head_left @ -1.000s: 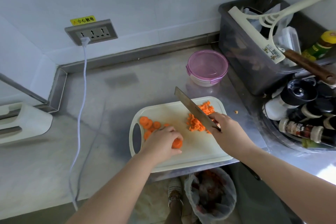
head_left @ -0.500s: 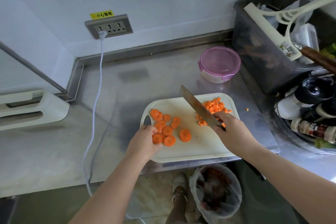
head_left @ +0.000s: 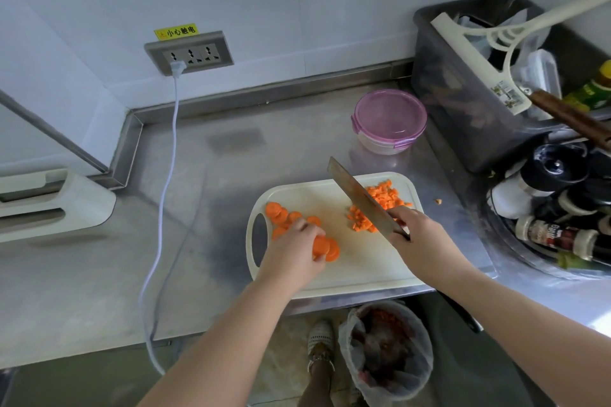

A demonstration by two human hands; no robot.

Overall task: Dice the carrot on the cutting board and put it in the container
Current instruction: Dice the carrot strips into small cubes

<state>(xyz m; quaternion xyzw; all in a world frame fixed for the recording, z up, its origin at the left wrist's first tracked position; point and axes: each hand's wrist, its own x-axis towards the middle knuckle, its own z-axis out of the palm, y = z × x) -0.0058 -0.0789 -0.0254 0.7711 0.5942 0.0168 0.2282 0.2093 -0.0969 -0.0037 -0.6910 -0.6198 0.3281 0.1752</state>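
A white cutting board [head_left: 360, 261] lies at the counter's front edge. Round carrot slices [head_left: 281, 213] lie near its handle end, and a heap of diced carrot [head_left: 380, 200] sits at its far right. My left hand [head_left: 296, 249] grips a small stack of carrot slices [head_left: 327, 248] in the board's middle. My right hand [head_left: 421, 238] grips the handle of a cleaver [head_left: 358, 196], whose blade is raised and points away over the diced heap. A round container with a pink lid [head_left: 390, 119] stands behind the board, closed.
A dark plastic bin [head_left: 463, 102] with a white squeegee stands at the right back. Seasoning bottles [head_left: 562, 208] crowd a tray at the right. A white cable [head_left: 165, 192] runs from the wall socket across the counter. A lined waste bin [head_left: 386, 350] sits below the counter edge.
My left hand moved from the loose slices at the left of the board to its middle and now holds several slices gathered in a stack. The cleaver stays raised.
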